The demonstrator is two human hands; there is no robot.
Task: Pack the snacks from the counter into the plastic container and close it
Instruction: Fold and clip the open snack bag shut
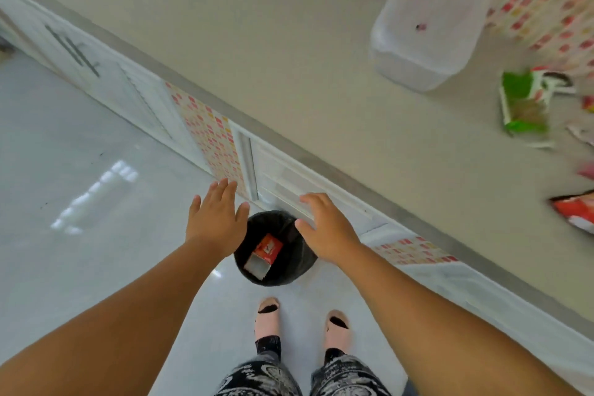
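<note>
At the bottom of the frame two feet in pink slippers [302, 321] are seen on a glossy pale floor [80, 170], with patterned trouser legs cut off by the lower edge. Just above them, at lower centre, the left hand [216, 222] and the right hand [328, 228] are held out over a black bin [299, 254] standing on the floor against the cabinet front. Both hands are empty, with fingers spread and slack; nothing is gripped. A red and silver carton [265, 254] lies inside the bin.

Beyond the cabinet doors [289, 183] the beige counter [289, 58] runs diagonally across the upper half of the frame. Along the right edge the snacks are found, all resting on the counter: a green packet [522, 103] at mid right, a red and white packet [575, 210] lower down and partly cut off, and slivers of further wrappers between them whose kind cannot be made out. The plastic container [427, 22] stands at upper right, near the tiled wall and apart from the green packet.

By the look of it, packing has not begun: no snack is seen through the container's cloudy walls, and every packet in view remains to be loaded. Whether the lid is seated cannot be told, since the whole upper right is smeared by motion blur; a small dark mark on the container is likewise unreadable. How many snacks lie beyond the right edge is hidden.
</note>
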